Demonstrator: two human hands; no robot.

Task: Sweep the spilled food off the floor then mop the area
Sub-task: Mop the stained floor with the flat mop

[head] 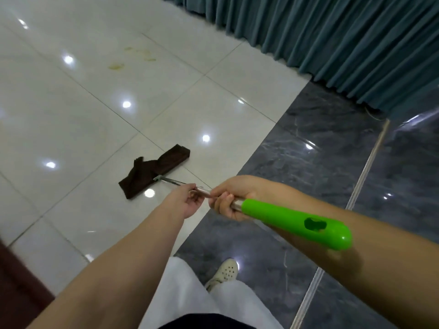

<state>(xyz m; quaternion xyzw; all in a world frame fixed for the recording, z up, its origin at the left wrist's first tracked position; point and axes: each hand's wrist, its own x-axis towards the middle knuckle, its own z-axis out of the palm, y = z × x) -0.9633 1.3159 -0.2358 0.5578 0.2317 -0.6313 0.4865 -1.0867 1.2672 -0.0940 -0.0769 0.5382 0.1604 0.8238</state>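
Mop: we note a metal pole (202, 192) with a green handle (297, 222); its dark brown cloth head (154, 174) lies flat on the white floor (71, 127), near the border with the grey marble strip (320, 162).
Stains: we record yellowish smears (133, 57) on the white tiles, well apart from the mop head, toward the curtain (344, 39).
Right hand (230, 200): fingers curled round the pole just below the green handle.
Left hand (187, 200): thumb and fingers pinch the pole just ahead of the right hand.
Footwear: one pale perforated shoe (224, 273) on the grey marble.
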